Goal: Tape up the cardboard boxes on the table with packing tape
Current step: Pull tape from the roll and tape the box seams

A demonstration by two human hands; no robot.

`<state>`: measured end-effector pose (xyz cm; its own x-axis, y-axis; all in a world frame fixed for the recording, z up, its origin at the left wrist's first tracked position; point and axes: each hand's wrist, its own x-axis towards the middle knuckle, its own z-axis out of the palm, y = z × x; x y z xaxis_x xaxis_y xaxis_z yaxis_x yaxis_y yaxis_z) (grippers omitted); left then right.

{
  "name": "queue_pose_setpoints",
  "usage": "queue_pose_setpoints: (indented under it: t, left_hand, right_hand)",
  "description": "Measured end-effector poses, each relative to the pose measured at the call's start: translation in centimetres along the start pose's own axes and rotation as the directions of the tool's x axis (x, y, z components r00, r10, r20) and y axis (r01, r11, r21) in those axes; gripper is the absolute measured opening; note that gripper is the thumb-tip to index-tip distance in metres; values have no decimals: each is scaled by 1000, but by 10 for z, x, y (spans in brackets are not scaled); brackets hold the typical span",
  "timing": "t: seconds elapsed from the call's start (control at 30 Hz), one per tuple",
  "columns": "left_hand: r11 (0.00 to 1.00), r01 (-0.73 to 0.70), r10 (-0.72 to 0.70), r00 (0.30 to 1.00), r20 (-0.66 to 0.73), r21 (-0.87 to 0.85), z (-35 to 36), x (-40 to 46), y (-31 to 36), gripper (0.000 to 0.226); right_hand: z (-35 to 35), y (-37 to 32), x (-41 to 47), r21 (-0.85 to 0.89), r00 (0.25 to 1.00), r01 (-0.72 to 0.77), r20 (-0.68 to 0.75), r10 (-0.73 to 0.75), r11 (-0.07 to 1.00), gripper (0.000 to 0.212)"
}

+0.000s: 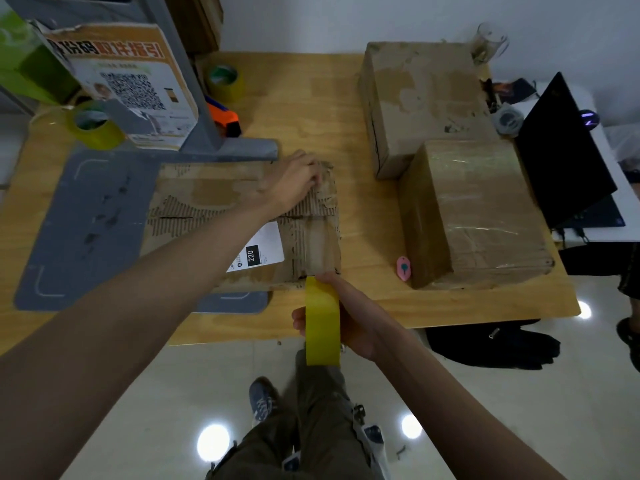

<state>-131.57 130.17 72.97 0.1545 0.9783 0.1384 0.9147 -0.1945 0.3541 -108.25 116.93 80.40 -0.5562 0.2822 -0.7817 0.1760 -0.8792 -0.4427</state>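
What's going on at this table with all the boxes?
A person is taping a worn cardboard box shut. The left hand presses on its top, while the right hand grips a yellow tape roll at the box's near edge. Two other boxes sit to the right on the wooden table.

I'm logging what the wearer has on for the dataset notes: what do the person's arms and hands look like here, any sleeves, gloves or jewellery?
Both forearms are bare as far as the frame shows, with no sleeves in view. The left hand and right hand wear no gloves, and no watch, bracelet or ring is visible. Lower down, the person wears olive-brown trousers and a blue-grey sneaker.
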Motion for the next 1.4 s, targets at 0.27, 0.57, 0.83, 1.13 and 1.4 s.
queue_pose_setpoints:
  t: [0.27,0.57,0.83,1.13,1.4]
  left_hand:
    - [998,60,-67,970,234,37,8,-31,-5,52]
    - [987,12,-81,897,435,158,20,-42,20,61]
    - [998,-1,18,960,280,-62,24,-52,24,45]
    - [989,-47,-17,903,429,138,21,-57,29,75]
    - [971,-28,-129,776,617,238,9,-52,44,138]
  right_hand:
    - [-5,6,7,38,999,-43,25,42,998,46]
    - [-20,20,19,79,997,-64,-45,67,995,47]
    - [-21,33,38,131,993,-103,-34,109,986,57]
    - [-21,47,44,151,998,-51,-35,57,987,58]
    - [-21,54,50,155,997,-19,-69,30,988,62]
